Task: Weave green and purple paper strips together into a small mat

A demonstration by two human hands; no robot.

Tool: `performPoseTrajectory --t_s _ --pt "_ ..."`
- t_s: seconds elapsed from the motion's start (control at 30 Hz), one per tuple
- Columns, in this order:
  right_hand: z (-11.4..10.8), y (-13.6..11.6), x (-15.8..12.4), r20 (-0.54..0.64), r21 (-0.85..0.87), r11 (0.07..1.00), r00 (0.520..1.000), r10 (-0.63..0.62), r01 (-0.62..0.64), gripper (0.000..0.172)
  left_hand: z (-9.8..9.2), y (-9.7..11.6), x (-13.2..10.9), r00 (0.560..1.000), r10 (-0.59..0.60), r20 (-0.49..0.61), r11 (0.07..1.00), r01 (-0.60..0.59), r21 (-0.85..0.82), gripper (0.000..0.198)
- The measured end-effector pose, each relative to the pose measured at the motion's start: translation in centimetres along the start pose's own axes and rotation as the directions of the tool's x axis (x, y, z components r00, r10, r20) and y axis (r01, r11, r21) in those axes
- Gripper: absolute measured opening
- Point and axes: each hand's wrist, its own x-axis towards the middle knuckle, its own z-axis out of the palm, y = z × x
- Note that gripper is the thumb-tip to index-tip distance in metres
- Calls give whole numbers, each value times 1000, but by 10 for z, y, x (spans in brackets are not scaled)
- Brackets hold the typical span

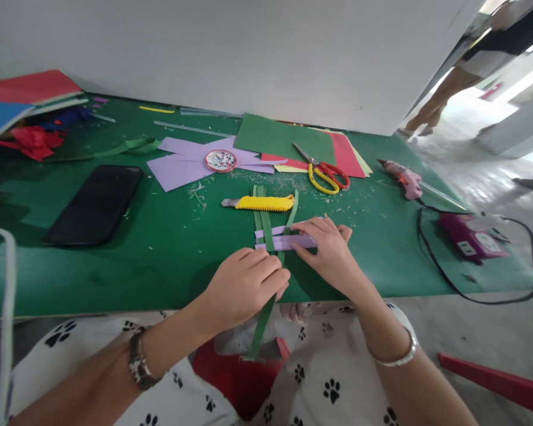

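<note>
Green paper strips [267,228] and purple paper strips [288,242] cross each other, woven, near the table's front edge. My left hand [253,281] is closed at the near end of the weave, its fingers curled around green strips; one long strip hangs below it over the edge. My right hand [328,248] presses on the right end of the purple strips, thumb and fingers bent around them. Across the far ends of the green strips lies a yellow box cutter [264,203], its blade pointing left.
Scissors [322,171] lie on coloured paper sheets [288,139] behind the weave. A small round dish [221,160] sits on purple paper. A black phone [95,204] is at left. At right are a pink glue gun [404,177] and its cord [444,278]. A person [466,71] stands beyond.
</note>
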Motion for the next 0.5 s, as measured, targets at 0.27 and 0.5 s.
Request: performPoseTrajectory --t_s 0.27,0.5 --pt "-2 0 1 39 40 999 999 8 -10 18 4 -2 0 978 -154 138 987 146 68 23" --pt "-4 1 0 40 87 996 999 3 -7 19 4 -4 1 945 -214 246 977 207 51 33"
